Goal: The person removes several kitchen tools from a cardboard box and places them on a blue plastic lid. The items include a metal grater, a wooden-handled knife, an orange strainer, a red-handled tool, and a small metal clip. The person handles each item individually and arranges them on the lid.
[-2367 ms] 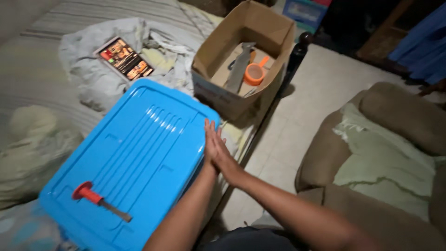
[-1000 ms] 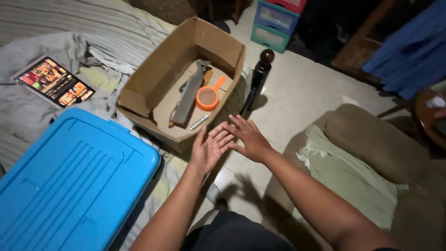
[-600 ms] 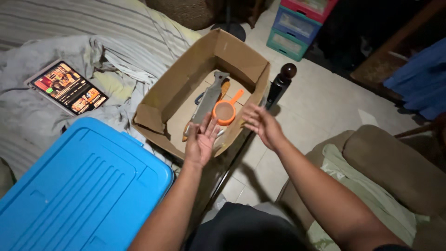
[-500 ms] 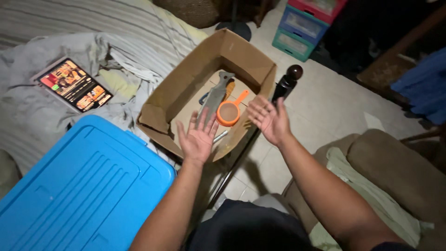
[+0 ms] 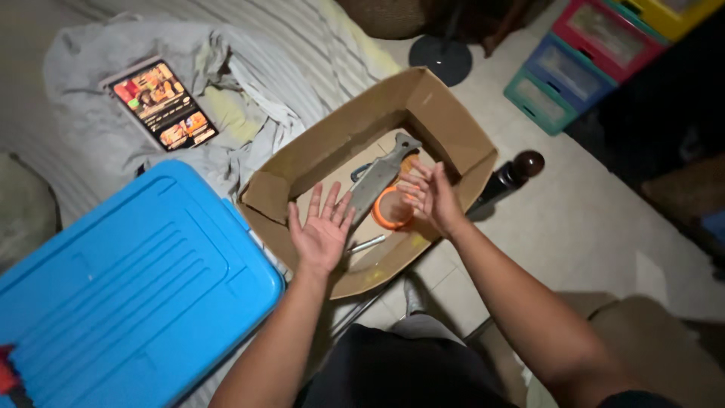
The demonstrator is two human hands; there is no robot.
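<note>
An open cardboard box [image 5: 445, 121] sits at the bed's edge. Inside lie a long grey flat tool [image 5: 377, 181], an orange round strainer [image 5: 391, 213] and a small silver rod [image 5: 368, 244]. My left hand [image 5: 320, 229] hovers palm up over the box's near side, fingers spread, holding nothing. My right hand [image 5: 429, 194] is over the box next to the orange strainer, fingers apart and empty. A blue plastic bin lid [image 5: 128, 287] lies to the left of my left arm.
A tablet with a lit screen [image 5: 160, 104] rests on grey bedding [image 5: 83, 83]. A dark bedpost knob [image 5: 518, 169] stands right of the box. Coloured plastic drawers [image 5: 581, 53] stand at the top right on the tiled floor [image 5: 604, 227]. A red-handled tool [image 5: 9, 378] pokes in at the lower left.
My hands parted from pressing together beside the blue lid and moved over the cardboard box. The view swung toward the box, and my right hand came in above the orange strainer.
</note>
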